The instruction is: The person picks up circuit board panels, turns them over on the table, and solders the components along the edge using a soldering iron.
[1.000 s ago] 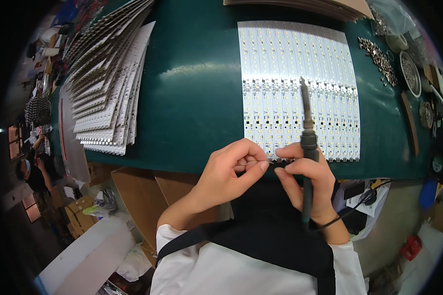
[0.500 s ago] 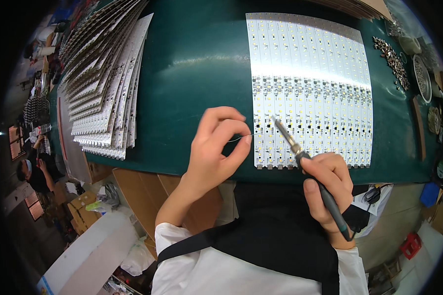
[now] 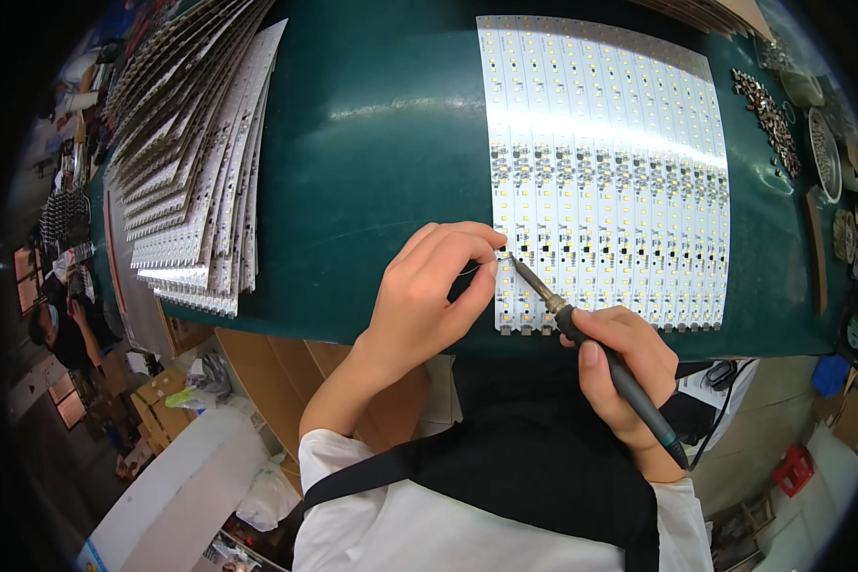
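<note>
Seated at a dark green work table (image 3: 372, 172). Right hand (image 3: 629, 367) closed in a pen grip round the dark handle of a soldering iron (image 3: 591, 345), tip slanting up toward 10 o'clock and touching the lower left part of a white LED strip panel (image 3: 605, 172). Left hand (image 3: 429, 296) just beside the tip at 9 o'clock, fingers curled, fingertips (image 3: 491, 238) resting at the panel's left edge; whether anything is pinched there cannot be told, though a thin wire loop (image 3: 467, 270) shows by the thumb. Panel lying flat at centre right of the table, many narrow strips side by side. At 10 o'clock, a fanned stack of LED boards (image 3: 191, 181). At 2 o'clock, a loose heap of small dark components (image 3: 767, 119) on the table, and beside it a round shallow dish (image 3: 823, 153), contents too small to tell.
</note>
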